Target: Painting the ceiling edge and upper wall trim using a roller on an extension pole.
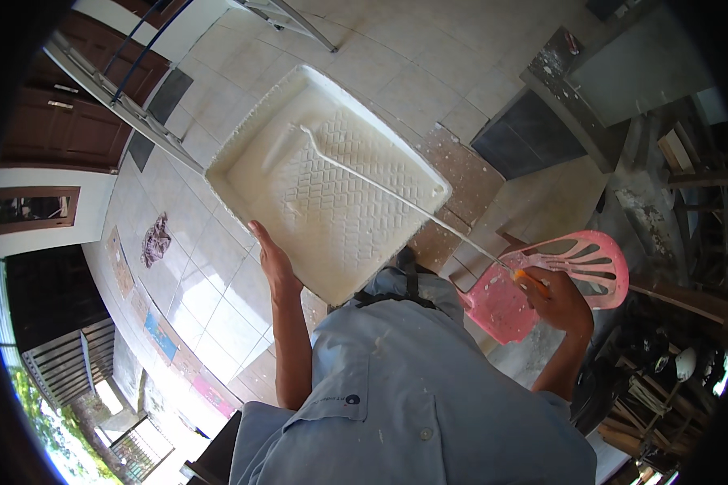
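Note:
My left hand [273, 263] grips the near edge of a large white paint tray [255, 145] coated in white paint, holding it up in front of me. My right hand [560, 301] is closed on the orange handle of a long thin paint-covered roller frame [396, 196]. Its metal rod reaches up and left across the tray, and its bent tip lies over the tray's ribbed slope. My light blue shirt fills the lower middle of the view.
A pink plastic chair [578, 263] stands just behind my right hand. A metal ladder [113, 93] leans at the upper left beside brown wooden doors [73, 121]. Dark cabinets and a paint-stained counter [574, 89] sit at the upper right. Pale floor tiles [429, 65] lie below.

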The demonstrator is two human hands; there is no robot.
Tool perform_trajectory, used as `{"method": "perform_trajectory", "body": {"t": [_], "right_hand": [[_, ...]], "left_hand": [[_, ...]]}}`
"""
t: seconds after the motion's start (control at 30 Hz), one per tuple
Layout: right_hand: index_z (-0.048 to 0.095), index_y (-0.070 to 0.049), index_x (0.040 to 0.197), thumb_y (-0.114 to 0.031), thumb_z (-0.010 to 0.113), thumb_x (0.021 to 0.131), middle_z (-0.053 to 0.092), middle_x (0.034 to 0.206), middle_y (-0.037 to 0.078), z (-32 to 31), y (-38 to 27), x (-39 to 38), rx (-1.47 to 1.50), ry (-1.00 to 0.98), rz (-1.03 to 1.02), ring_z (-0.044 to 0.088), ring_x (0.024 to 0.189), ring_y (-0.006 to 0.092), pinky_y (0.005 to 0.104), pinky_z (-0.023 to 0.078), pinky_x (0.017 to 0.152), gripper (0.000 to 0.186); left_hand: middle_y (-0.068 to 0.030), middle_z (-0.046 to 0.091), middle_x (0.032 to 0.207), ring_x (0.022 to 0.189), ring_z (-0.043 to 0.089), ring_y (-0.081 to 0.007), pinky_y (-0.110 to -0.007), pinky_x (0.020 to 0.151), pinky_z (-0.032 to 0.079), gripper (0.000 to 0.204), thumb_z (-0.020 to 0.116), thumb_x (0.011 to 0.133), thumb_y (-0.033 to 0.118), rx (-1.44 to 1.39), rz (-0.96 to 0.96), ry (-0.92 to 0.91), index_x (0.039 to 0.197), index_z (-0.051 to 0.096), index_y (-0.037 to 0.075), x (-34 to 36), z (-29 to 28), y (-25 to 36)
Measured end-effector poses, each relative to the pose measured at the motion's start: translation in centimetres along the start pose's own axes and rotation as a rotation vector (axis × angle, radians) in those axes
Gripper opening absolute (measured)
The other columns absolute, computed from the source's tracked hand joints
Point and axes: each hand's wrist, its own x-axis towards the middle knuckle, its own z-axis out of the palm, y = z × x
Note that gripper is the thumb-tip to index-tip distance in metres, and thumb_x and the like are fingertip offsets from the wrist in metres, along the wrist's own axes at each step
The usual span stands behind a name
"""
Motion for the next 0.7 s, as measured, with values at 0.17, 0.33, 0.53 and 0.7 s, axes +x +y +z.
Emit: {"method": "perform_trajectory", "body": {"t": [0.17, 0.33, 0.53, 0.7], "right_hand": [[0.062, 0.001, 0.097, -0.027, 0.054, 0.093, 0.059, 0.069, 0.018, -2.0, -1.0, 1.4, -0.029, 0.009, -0.009, 0.056, 0.063, 0.03, 0.0371, 0.044, 0.062, 0.029], [0.063, 0.0, 0.104, -0.03, 0.054, 0.093, 0.06, 0.072, 0.019, 0.4, -2.2, 2.8, -0.036, -0.036, -0.001, 0.057, 0.062, 0.0305, 0.0359, 0.045, 0.063, 0.034], [0.063, 0.001, 0.104, -0.03, 0.054, 0.093, 0.059, 0.07, 0.02, -0.4, -4.0, 3.1, -0.09, 0.082, 0.006, 0.055, 0.06, 0.0332, 0.0371, 0.045, 0.061, 0.033], [0.062, 0.0, 0.095, -0.03, 0.053, 0.093, 0.054, 0.066, 0.022, 2.8, -6.7, 5.4, -0.101, 0.104, -0.115, 0.047, 0.058, 0.0377, 0.039, 0.041, 0.057, 0.031]], "left_hand": [[-0.018, 0.052, 0.127, 0.109, 0.056, -0.0275, -0.038, 0.088, 0.05, 0.092, 0.036, 0.088, 0.071, 0.013, -0.049, 0.101, 0.137, 0.038, -0.006, 0.6, 0.6, 0.1], [-0.0191, 0.055, 0.121, 0.101, 0.06, -0.0271, -0.037, 0.082, 0.053, 0.091, 0.038, 0.088, 0.071, 0.008, -0.033, 0.11, 0.132, 0.042, -0.008, 0.8, -0.6, -0.1], [-0.0198, 0.056, 0.118, 0.101, 0.061, -0.0281, -0.04, 0.08, 0.054, 0.09, 0.04, 0.088, 0.07, -0.037, -0.038, 0.084, 0.13, 0.044, -0.009, 3.5, -2.5, -0.5], [-0.0206, 0.057, 0.116, 0.097, 0.062, -0.0287, -0.04, 0.079, 0.055, 0.089, 0.04, 0.088, 0.069, -0.003, -0.135, 0.173, 0.128, 0.045, -0.01, 5.4, -4.2, -0.1]]}}
